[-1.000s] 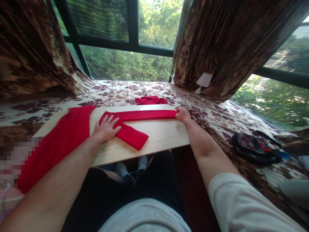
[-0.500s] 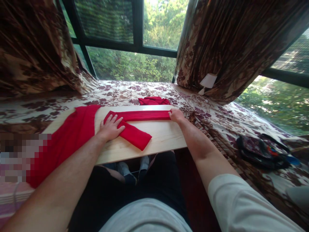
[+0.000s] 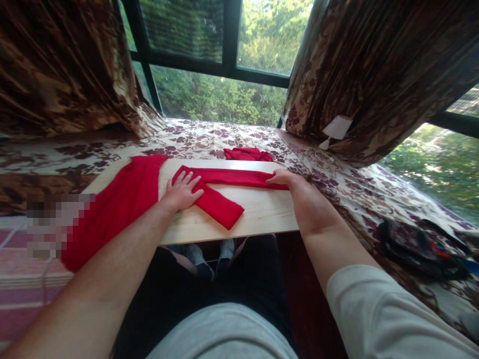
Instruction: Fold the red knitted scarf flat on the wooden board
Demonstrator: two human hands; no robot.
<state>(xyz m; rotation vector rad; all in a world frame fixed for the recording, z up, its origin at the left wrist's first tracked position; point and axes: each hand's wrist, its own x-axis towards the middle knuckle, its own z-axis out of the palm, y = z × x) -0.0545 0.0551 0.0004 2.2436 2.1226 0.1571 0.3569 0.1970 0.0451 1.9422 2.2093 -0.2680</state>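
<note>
A long, narrow red cloth strip lies across a pale wooden board. It bends at its left end, and a shorter arm of it slants toward me. My left hand rests flat on that bend, fingers spread. At the strip's right part, my right hand grips the cloth between thumb and fingers, and some of the strip shows below and beyond the hand. A wider red cloth covers the board's left side and hangs toward me, partly behind my left forearm.
Behind the board, a crumpled red cloth lies on the floral cover. A small white lamp stands by the right curtain. A dark bag lies at the right. Pink checked fabric shows at the left.
The view has swung slightly left. The right end of the strip now extends past my right hand, where before it ended at the fingers. My left hand stays on the bend.
</note>
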